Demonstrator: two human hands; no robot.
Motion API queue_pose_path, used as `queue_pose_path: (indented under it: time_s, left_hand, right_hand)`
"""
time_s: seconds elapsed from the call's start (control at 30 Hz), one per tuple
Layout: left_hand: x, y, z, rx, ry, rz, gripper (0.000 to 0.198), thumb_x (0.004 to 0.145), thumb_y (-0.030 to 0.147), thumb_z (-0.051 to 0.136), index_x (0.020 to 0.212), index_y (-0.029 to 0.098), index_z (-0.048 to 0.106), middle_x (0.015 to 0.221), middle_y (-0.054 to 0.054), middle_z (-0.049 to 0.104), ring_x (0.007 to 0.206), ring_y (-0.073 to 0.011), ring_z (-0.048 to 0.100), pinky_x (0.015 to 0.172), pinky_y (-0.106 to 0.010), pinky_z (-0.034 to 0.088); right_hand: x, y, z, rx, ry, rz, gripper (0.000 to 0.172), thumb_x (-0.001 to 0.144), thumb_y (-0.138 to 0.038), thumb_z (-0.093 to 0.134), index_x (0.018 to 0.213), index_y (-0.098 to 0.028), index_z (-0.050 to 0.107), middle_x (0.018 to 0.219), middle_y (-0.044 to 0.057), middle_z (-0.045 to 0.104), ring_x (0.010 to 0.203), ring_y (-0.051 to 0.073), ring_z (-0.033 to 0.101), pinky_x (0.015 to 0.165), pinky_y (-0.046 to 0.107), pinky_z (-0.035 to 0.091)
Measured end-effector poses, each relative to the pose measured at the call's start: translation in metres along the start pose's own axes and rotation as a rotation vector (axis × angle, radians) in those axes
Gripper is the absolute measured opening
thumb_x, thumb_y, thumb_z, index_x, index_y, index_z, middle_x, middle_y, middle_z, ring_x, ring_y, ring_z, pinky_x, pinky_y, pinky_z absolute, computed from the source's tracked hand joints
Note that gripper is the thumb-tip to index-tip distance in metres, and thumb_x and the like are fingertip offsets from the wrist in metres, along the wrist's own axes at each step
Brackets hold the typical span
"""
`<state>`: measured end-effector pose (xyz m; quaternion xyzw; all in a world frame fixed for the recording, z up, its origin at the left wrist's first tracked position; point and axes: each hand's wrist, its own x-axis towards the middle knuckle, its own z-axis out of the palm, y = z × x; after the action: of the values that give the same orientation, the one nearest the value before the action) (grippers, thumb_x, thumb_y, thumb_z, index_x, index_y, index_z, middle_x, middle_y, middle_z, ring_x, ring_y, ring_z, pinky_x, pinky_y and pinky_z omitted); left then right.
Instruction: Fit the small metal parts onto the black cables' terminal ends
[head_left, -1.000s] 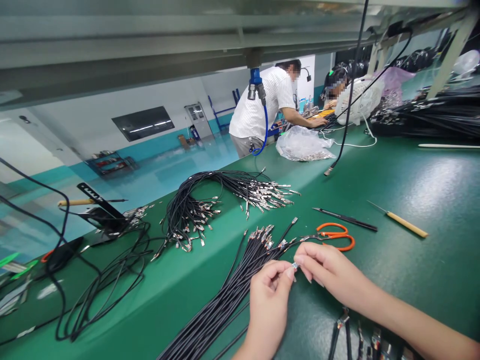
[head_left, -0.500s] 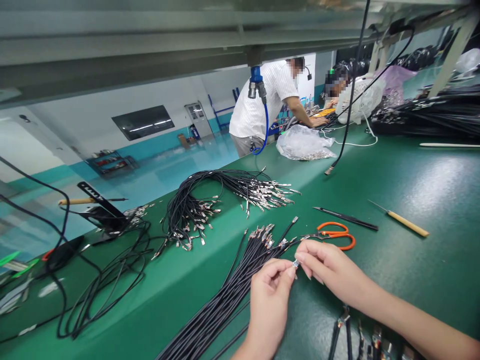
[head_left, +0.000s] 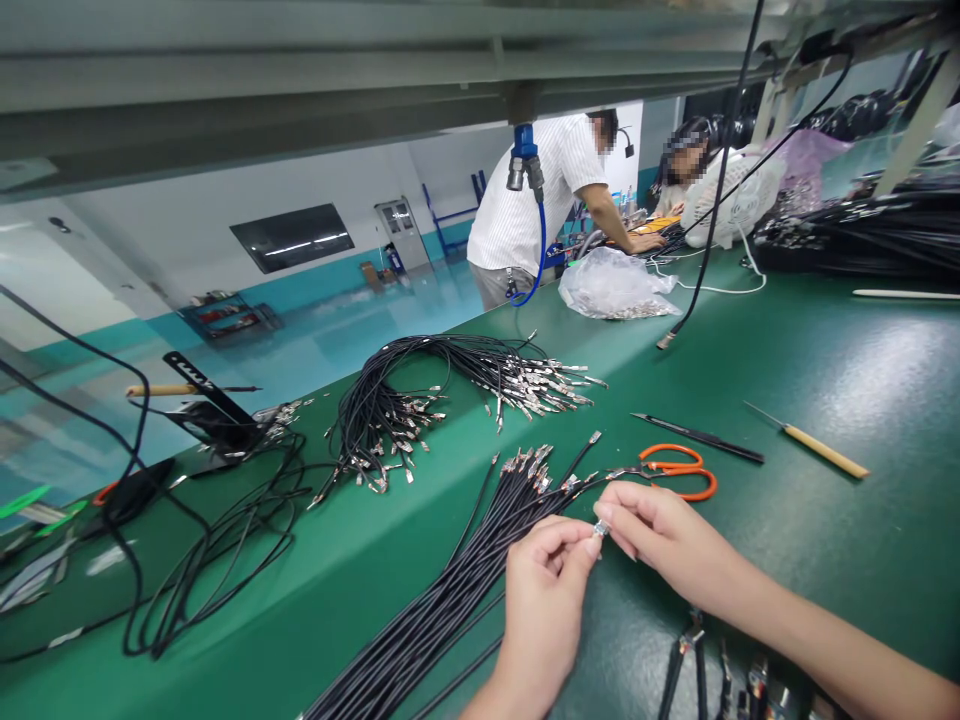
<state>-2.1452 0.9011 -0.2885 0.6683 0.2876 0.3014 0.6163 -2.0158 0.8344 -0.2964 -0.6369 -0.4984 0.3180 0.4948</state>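
Note:
Between the fingertips of both hands is a small silvery metal connector (head_left: pixel 600 528). My left hand (head_left: pixel 551 590) pinches it from the lower left, thumb against forefinger. From the upper right, my right hand (head_left: pixel 651 522) pinches its other end. Whether a cable runs from the connector is hidden by the fingers. Just left of and behind the hands lies a bundle of straight black cables (head_left: pixel 450 590) with metal tips. Orange-handled scissors (head_left: pixel 694 487) rest right behind my right hand. Several black cable ends (head_left: pixel 697 655) with metal fittings lie below my right forearm.
Black tweezers (head_left: pixel 697 437) and a wooden-handled pick (head_left: pixel 825 450) lie on the green table (head_left: pixel 810 540). A curved cable bundle (head_left: pixel 382 390), a soldering iron on its stand (head_left: pixel 214 400) and a plastic bag (head_left: pixel 615 285) stand farther back. Two people are across the table; a hose (head_left: pixel 541 250) hangs above.
The whole view has shifted slightly, so things appear a little farther right. Both hands keep their pinch on the small connector, with hardly any visible movement.

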Motion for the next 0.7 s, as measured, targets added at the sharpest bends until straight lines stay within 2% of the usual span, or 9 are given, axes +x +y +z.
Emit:
queue_pose_path:
  time_s: [0.17, 0.43, 0.57, 0.7]
  left_hand:
    - [0.0003, -0.0011, -0.0009, 0.005, -0.003, 0.003, 0.009, 0.071, 0.020, 0.060, 0.068, 0.015, 0.067, 0.074, -0.006, 0.060, 0.069, -0.0155, 0.053, 0.064, -0.023, 0.043]
    - [0.0005, -0.0012, 0.0002, -0.099, 0.015, -0.079, 0.011, 0.069, 0.022, 0.064, 0.073, 0.013, 0.067, 0.072, -0.005, 0.061, 0.066, -0.0139, 0.051, 0.064, -0.023, 0.041]
    - [0.0002, -0.0015, 0.0001, -0.201, 0.004, -0.145, 0.015, 0.067, 0.024, 0.066, 0.077, 0.012, 0.066, 0.073, -0.005, 0.062, 0.068, -0.0129, 0.050, 0.066, -0.022, 0.041]
    - [0.0001, -0.0004, -0.0011, -0.204, 0.000, -0.147, 0.015, 0.069, 0.025, 0.065, 0.075, 0.011, 0.066, 0.064, -0.002, 0.058, 0.059, -0.0097, 0.045, 0.059, -0.020, 0.038]
  right_hand:
    - [0.0008, -0.0030, 0.0003, 0.033, 0.002, 0.010, 0.030, 0.087, -0.033, 0.039, 0.061, -0.018, 0.040, 0.052, -0.006, 0.035, 0.049, 0.009, 0.031, 0.046, 0.021, 0.027]
    - [-0.0027, -0.0029, 0.0001, -0.246, 0.077, -0.135, 0.024, 0.087, -0.026, 0.038, 0.064, -0.018, 0.042, 0.058, -0.003, 0.042, 0.055, 0.011, 0.038, 0.052, 0.022, 0.030]
    - [-0.0017, -0.0018, 0.0002, -0.296, 0.080, -0.149, 0.024, 0.087, -0.025, 0.038, 0.065, -0.018, 0.042, 0.058, -0.003, 0.042, 0.054, 0.011, 0.039, 0.051, 0.021, 0.030]
    - [0.0002, -0.0003, 0.0000, -0.306, 0.077, -0.162, 0.023, 0.087, -0.024, 0.038, 0.066, -0.018, 0.042, 0.060, -0.003, 0.045, 0.055, 0.011, 0.041, 0.053, 0.021, 0.031]
